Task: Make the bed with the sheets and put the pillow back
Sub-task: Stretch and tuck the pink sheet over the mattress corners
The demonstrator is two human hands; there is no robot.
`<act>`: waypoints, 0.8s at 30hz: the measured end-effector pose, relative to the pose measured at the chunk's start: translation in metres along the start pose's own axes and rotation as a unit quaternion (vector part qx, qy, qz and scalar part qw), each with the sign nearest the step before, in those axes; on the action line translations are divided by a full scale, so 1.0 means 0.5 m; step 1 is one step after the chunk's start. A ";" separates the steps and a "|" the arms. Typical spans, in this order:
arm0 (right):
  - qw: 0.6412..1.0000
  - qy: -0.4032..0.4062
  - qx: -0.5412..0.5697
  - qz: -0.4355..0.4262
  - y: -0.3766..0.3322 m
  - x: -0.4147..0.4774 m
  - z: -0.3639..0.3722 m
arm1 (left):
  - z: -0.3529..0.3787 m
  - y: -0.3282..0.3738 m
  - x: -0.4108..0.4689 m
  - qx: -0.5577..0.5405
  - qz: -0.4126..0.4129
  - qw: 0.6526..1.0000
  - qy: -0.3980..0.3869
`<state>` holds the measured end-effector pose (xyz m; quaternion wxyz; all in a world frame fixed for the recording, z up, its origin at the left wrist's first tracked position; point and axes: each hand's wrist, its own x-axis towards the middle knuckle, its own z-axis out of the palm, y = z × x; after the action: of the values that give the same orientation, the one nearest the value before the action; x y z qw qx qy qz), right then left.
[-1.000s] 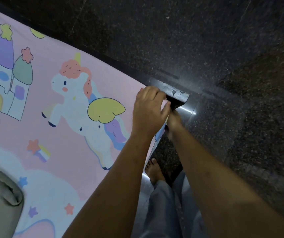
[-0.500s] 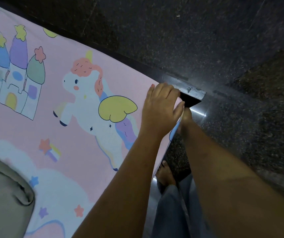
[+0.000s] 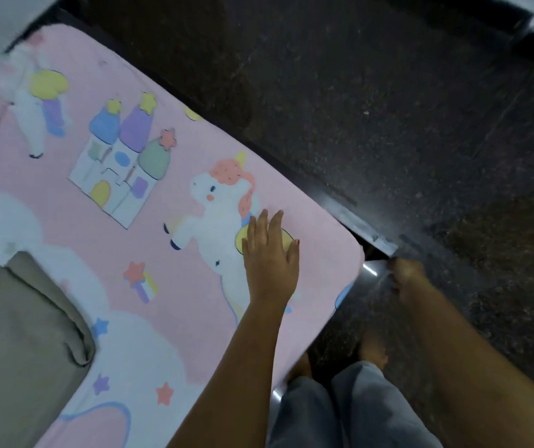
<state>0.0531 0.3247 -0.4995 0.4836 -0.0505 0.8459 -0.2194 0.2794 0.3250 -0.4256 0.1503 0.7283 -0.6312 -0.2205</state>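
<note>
A pink sheet [image 3: 175, 279] printed with unicorns, a castle and clouds lies spread over the mattress. My left hand [image 3: 269, 253] rests flat on it with straight fingers, over the unicorn's yellow wing near the bed's corner. My right hand [image 3: 406, 276] hangs blurred beside that corner, off the mattress, below the dark bed frame's end [image 3: 369, 231]; its fingers look curled, and I cannot make out anything in them. A folded beige cloth [image 3: 23, 347] lies on the sheet at lower left. No pillow shows in this view.
Dark speckled stone floor [image 3: 404, 108] runs along the bed's right side and far end. My bare feet [image 3: 372, 350] and grey trouser legs stand right against the mattress edge. A pale wall strip shows at top left.
My left hand has left the sheet's corner and moved inward onto the unicorn, now lying flat. My right hand has come away from under the corner. The view has pulled back, showing more bed.
</note>
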 end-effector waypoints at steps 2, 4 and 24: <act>0.990 0.100 0.005 -0.097 -0.071 -0.049 -0.005 | -0.034 -0.001 0.014 -0.013 -0.078 0.997 -0.027; 0.963 0.137 -0.030 -0.230 -0.150 -0.129 0.017 | -0.058 -0.005 0.034 -0.024 -0.133 0.990 -0.032; 0.365 -0.230 -0.565 -0.703 -0.350 -0.111 0.231 | 0.043 0.100 0.238 -0.146 -0.595 0.785 0.092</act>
<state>0.1574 0.1469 -0.4321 0.1879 -0.9369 0.2863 0.0698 0.2383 0.2012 -0.4350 0.1516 0.9455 -0.0155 -0.2877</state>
